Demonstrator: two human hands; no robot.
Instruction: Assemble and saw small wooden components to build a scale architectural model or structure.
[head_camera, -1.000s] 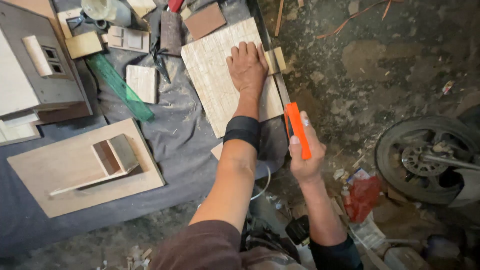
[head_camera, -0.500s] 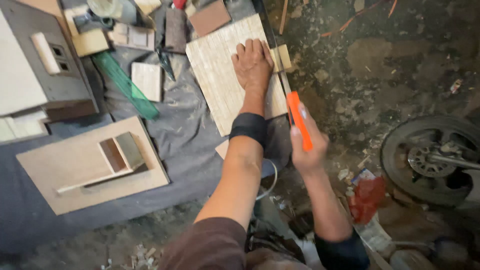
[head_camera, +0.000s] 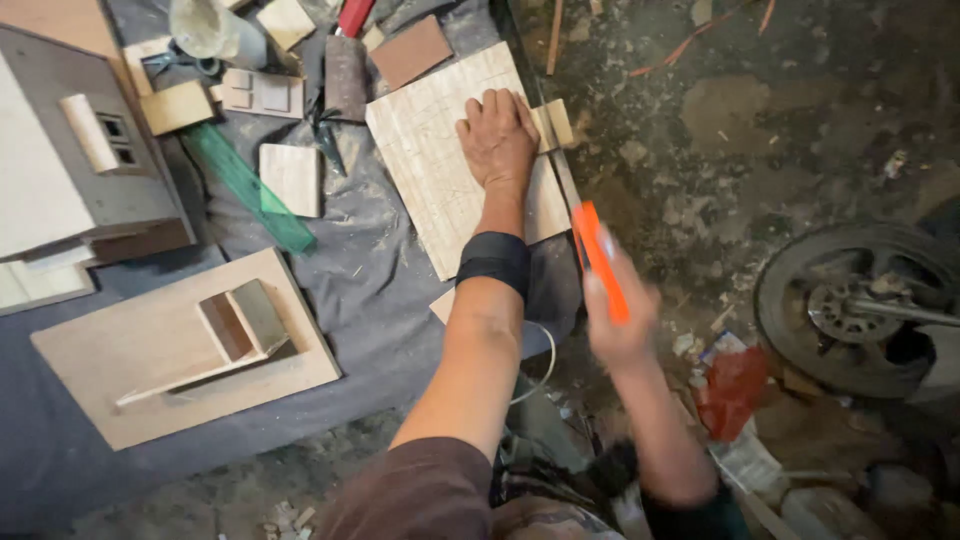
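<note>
My left hand (head_camera: 497, 137) lies flat, palm down, on a pale wooden board (head_camera: 425, 160) marked with pencil lines; a black wristband sits on that forearm. My right hand (head_camera: 618, 318) is closed around an orange-handled cutting tool (head_camera: 601, 258), just off the board's right edge. A thin metal strip (head_camera: 563, 172) runs along that edge, beside a small wooden block (head_camera: 553, 125). The right hand is blurred.
A grey cloth (head_camera: 375, 285) covers the work surface. On it lie a green ruler (head_camera: 245, 185), small wood pieces (head_camera: 292, 177), a grey model building (head_camera: 70, 150) and a flat board carrying a small structure (head_camera: 185, 345). A wheel (head_camera: 860, 305) stands on the dirt floor at right.
My right hand with the orange tool has moved up toward the board's right edge. My left hand keeps pressing on the board.
</note>
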